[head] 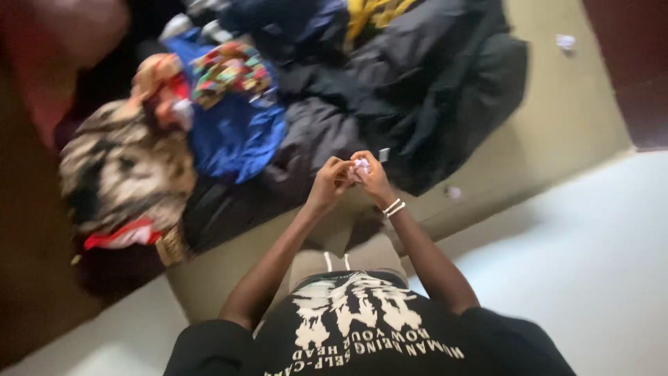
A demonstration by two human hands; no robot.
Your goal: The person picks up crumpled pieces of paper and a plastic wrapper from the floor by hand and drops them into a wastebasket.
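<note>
Black shirt [362, 334] with white print nearest, filling the lower edge. Bare forearms reaching up from it and meeting over the middle. Left hand [329, 182] and right hand [372, 175] brought close together, fingertips of both pinching a small crumpled white scrap [362, 165] between them; white bands [394, 207] around the right wrist. Just beyond the hands, a bed [557, 118] under a pale olive sheet, heaped with clothes. Directly behind the scrap, a dark pile [417, 90] spreading toward the far right. Left of that, a blue garment [233, 139] with a multicoloured piece [229, 73] lying on it. Farther left, a cream-and-black patterned cloth [122, 170], blurred, with a red strip [118, 237] at its near edge. Small white bit [566, 42] lying on the sheet at the far right.
</note>
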